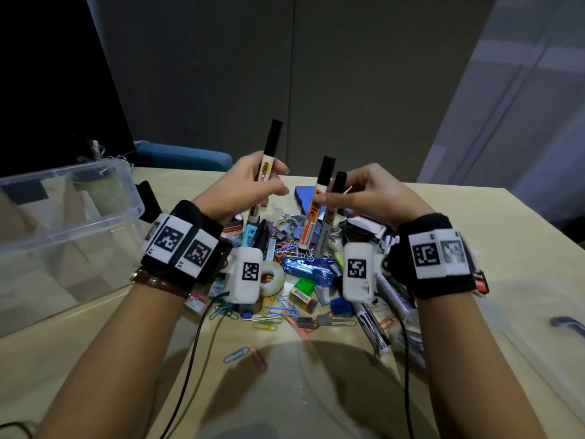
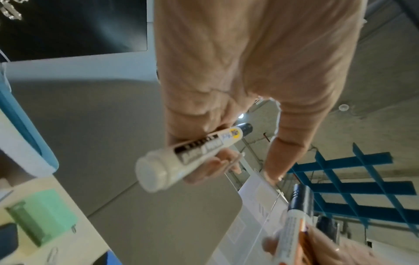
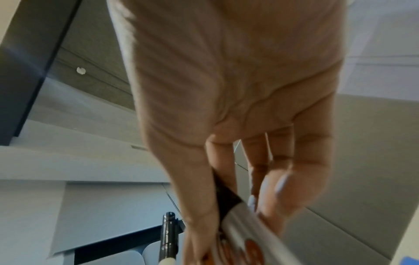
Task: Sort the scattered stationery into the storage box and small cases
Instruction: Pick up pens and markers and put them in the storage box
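Loose paper clips (image 1: pixel 235 354) up front; left hand (image 1: pixel 243 188) wrapped round one marker (image 1: pixel 265 175), right hand (image 1: pixel 364 194) pinching two markers (image 1: pixel 319 201), above the stationery heap (image 1: pixel 304 270).

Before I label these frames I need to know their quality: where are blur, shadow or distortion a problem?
Head view: sharp at the markers, with the left hand and right hand readable; a dark shadow falls on the near table, and the clear box bends at the edge. Left wrist view: marker slightly soft. Right wrist view: heavy motion blur, marker print unreadable.
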